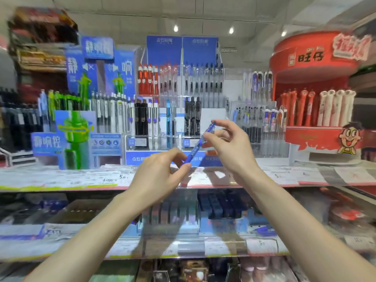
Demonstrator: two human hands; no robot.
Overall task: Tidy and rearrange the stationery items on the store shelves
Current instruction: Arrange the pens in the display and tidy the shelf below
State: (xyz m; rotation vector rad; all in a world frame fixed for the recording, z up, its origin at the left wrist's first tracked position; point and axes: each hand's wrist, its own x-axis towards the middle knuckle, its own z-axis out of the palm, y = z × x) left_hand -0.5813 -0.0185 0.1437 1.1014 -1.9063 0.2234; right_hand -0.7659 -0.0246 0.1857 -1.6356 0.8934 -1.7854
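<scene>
Here blue pen (pixel 198 146) tilted, tip lower-left, pinched by both hands.

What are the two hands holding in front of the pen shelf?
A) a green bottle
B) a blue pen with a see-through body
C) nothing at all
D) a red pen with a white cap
B: the left hand pinches the lower end and the right hand pinches the upper part of one slanting blue pen with a see-through body, held in front of the clear plastic pen display rack.
</scene>
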